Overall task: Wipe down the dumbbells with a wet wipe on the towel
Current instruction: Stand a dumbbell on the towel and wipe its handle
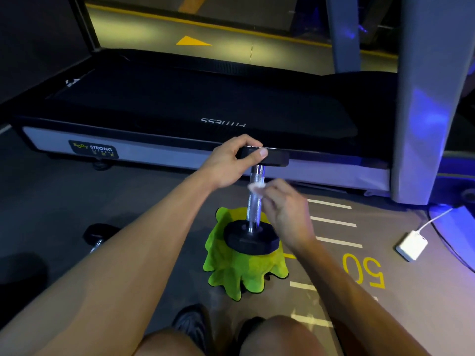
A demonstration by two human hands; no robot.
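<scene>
**Q:** Where is the dumbbell, and how is it being held?

**A:** The dumbbell [253, 199] stands upright on its lower head, on a bright green towel [244, 273] bunched on the gym floor. The left hand [228, 163] grips the upper head, fingers and thumb curled round its edge. The right hand [285, 214] is just right of the metal bar, its fingers pinching a small white wet wipe [255, 187] against the bar, about halfway up.

**Q:** How would it likely handle?

**A:** It looks heavy and rigid, with dark heads that seem rubbery and a shiny bar that probably turns slick once damp. Standing on end on soft cloth, it could tip, so holding the top head steady seems the sensible grip. The wipe is thin and limp, so it probably has to be pressed on firmly.

**Q:** What else is near the dumbbell?

**A:** Behind it runs a treadmill [205, 111]. To its left, off the towel, lies a second dumbbell [96, 238], partly hidden by the left forearm. To its far right sits a white charger [411, 246] with a cable.
</scene>
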